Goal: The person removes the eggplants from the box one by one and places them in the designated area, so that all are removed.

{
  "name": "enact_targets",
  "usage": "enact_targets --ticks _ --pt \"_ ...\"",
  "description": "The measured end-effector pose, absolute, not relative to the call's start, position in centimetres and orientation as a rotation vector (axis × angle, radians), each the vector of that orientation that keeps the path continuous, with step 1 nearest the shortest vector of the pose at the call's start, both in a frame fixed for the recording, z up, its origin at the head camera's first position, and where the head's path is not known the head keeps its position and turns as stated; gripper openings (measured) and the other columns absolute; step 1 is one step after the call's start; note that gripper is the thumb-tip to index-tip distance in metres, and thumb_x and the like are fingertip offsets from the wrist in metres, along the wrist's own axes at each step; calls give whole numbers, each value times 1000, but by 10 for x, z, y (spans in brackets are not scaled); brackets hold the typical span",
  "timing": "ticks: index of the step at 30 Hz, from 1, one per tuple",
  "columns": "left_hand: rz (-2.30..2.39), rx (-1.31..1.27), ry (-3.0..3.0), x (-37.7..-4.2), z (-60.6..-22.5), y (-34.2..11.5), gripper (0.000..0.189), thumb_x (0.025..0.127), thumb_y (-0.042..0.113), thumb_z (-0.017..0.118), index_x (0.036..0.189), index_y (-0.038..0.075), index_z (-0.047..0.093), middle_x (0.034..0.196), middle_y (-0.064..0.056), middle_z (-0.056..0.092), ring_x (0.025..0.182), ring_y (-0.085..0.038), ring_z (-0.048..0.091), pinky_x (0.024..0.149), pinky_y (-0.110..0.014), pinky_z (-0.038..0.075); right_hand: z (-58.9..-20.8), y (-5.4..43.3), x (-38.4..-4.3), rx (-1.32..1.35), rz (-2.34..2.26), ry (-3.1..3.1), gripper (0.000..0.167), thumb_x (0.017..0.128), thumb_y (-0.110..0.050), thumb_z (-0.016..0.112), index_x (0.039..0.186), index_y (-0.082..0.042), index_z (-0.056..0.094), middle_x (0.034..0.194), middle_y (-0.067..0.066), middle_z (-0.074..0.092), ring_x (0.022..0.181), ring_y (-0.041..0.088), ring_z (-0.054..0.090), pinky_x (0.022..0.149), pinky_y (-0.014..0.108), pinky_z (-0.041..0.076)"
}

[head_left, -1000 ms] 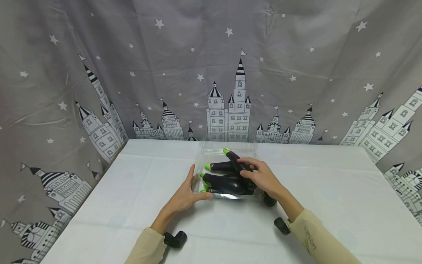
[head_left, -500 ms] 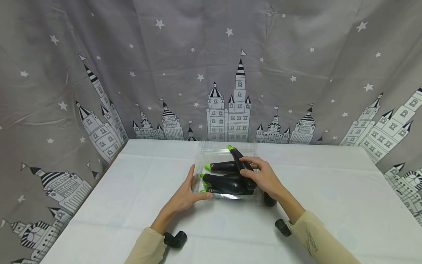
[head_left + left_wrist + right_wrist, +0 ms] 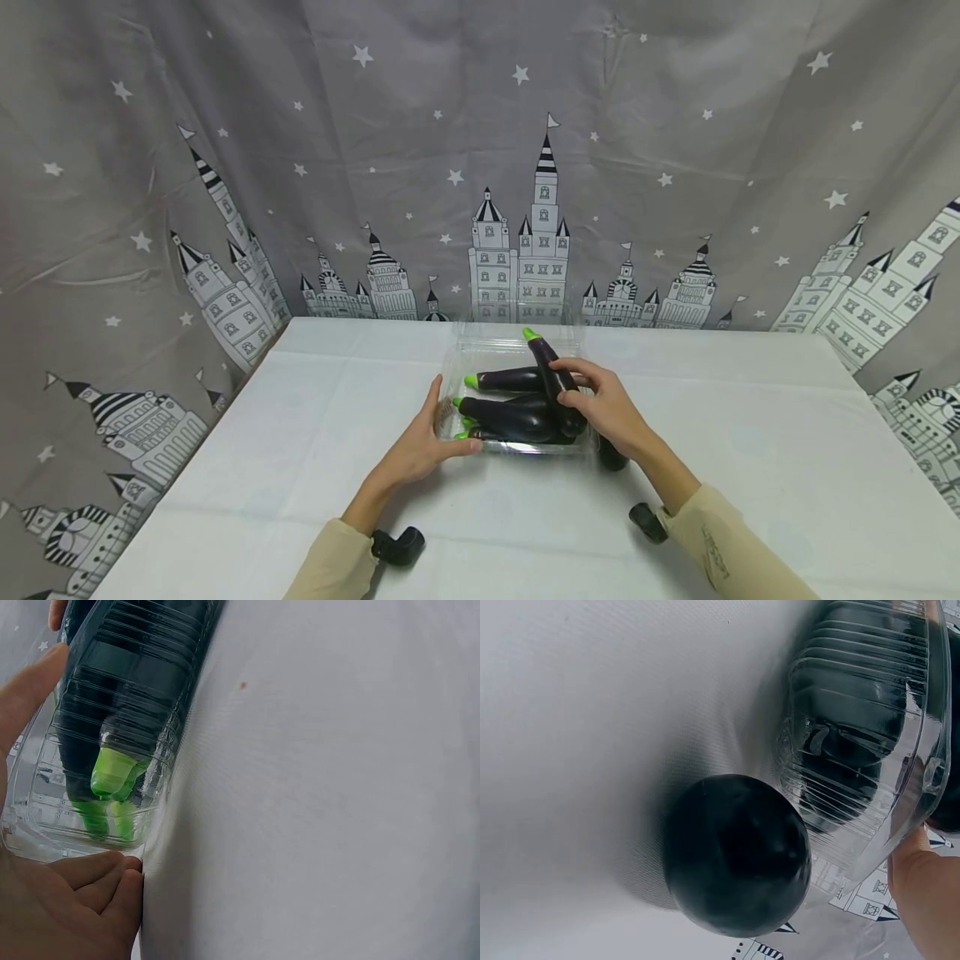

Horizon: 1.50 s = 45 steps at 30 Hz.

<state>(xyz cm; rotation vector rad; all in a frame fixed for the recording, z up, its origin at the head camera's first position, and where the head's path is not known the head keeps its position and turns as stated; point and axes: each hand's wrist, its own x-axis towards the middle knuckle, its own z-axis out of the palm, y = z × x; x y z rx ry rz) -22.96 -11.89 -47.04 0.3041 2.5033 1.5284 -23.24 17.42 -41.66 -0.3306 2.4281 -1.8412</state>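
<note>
A clear plastic clamshell container [image 3: 517, 448] holds several dark purple eggplants [image 3: 506, 417] with bright green stem ends. My left hand [image 3: 416, 446] spans its front left corner: the thumb lies along the front rim and straight fingers touch the end wall. With my right hand [image 3: 611, 408] I grip one eggplant [image 3: 570, 421] between thumb and fingers. It lies tilted across the top of the others, green end away from me. In the right wrist view, the container's ribbed wall [image 3: 855, 660] hides part of that hand. Another eggplant [image 3: 735, 855] rests on the cloth just outside the container's right end.
The container's transparent lid [image 3: 517, 321] stands open at the back, near the table's far edge. A white cloth [image 3: 750, 433] covers the table. Behind hangs a grey curtain [image 3: 652, 125] with castles and stars. A black wrist mount [image 3: 399, 547] sticks out by the left sleeve.
The eggplant in my right hand has shifted slightly right and turned more upright in the head view, with the right hand moving a little along. My left hand has stayed at the container's corner.
</note>
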Motion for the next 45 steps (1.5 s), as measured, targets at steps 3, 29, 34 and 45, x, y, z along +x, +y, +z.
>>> enact_targets --ticks 3,29,34,45 --pt "1528 302 2502 -229 -471 -118 123 77 39 84 159 12 -4 159 -26 18 147 -39 13 114 -60 11 -418 175 -231 -350 -1861 2413 45 89 -3 60 134 -5 58 146 20 45 128 41 48 90 51 51" --pt "1533 309 2504 -231 -473 -119 123 77 40 84 159 12 -4 158 -27 20 147 -40 15 114 -61 11 -418 181 -224 -333 -1874 2447 46 92 -5 62 137 -5 55 145 20 46 123 36 51 95 47 45" --pt "1536 312 2503 -231 -474 -119 123 77 40 84 159 12 -3 158 -27 21 146 -39 15 114 -61 12 -421 182 -224 -316 -1871 2465 45 91 -6 64 136 -8 55 141 21 49 122 38 52 91 47 49" --pt "1530 302 2511 -231 -473 -119 123 77 40 84 159 12 -3 158 -27 21 146 -40 15 113 -62 12 -418 185 -223 -274 -1875 2442 62 90 -1 60 148 -14 44 140 21 39 119 40 54 93 50 48"
